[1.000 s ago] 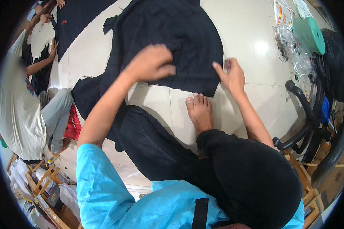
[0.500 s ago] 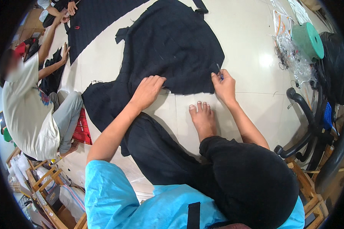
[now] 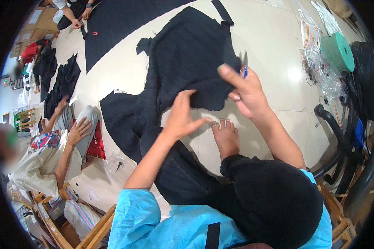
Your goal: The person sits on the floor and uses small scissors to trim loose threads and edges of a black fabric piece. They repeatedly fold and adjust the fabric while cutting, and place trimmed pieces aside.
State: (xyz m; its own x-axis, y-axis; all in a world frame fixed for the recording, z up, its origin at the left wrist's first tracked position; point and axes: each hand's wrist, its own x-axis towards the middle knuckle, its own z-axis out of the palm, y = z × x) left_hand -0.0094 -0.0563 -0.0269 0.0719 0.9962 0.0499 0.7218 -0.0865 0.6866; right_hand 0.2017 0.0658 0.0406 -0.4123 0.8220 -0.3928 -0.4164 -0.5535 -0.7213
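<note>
A large black cloth piece (image 3: pixel 187 54) lies spread on the pale floor in front of me. Over its near edge, my left hand (image 3: pixel 180 116) is open, thumb stretched away from the fingers, holding nothing. At the cloth's right corner is my right hand (image 3: pixel 249 93), closed round small thread snips (image 3: pixel 245 71) with a blue handle. Their pointed metal blades stick out past the fingers, beside the cloth. My right thumb is raised and slightly blurred. My bare foot (image 3: pixel 226 139) rests just below the near edge.
A person in a white shirt (image 3: pixel 45 162) sits at the left. Another person's hands (image 3: pixel 81 18) work on a long black cloth (image 3: pixel 120 25) at the far left. On the right are a green spool (image 3: pixel 338 52), clear plastic bags (image 3: pixel 324 79) and a black chair base (image 3: pixel 336 133).
My left hand has lifted off the cloth and spread its fingers, moving right. My right hand has risen and turned with the snips. The person at the left has leaned back.
</note>
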